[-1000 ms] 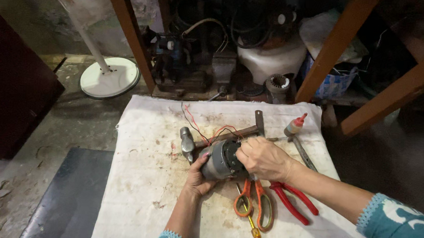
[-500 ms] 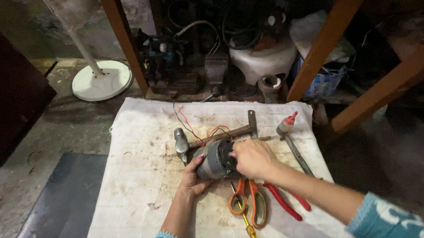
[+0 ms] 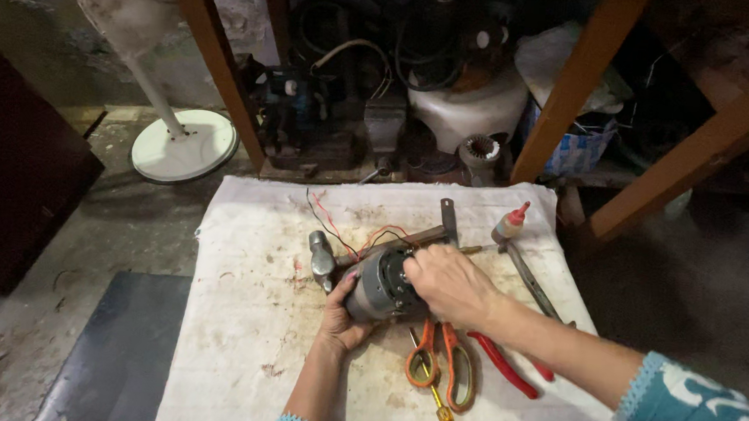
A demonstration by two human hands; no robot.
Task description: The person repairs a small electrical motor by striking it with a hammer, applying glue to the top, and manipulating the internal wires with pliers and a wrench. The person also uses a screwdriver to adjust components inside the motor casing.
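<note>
Small grey electric motor (image 3: 378, 287): lies near the middle of a stained white cloth (image 3: 247, 315), thin red and black wires (image 3: 351, 235) trailing off its top toward the far edge. Left hand (image 3: 339, 317): cupped under the motor's near side, fingers closed on its casing. Right hand (image 3: 448, 284): laid over the motor's right end, fingers curled against it. Hammer (image 3: 324, 255): head just left of the motor, handle running behind it. Orange-handled scissors (image 3: 441, 366), red pliers (image 3: 504, 364), yellow-handled screwdriver (image 3: 445, 410): crowded just right of the left wrist. Small bottle with red tip (image 3: 510, 225): near the cloth's far right corner. Bare cloth lies open to the left and near-left.
</note>
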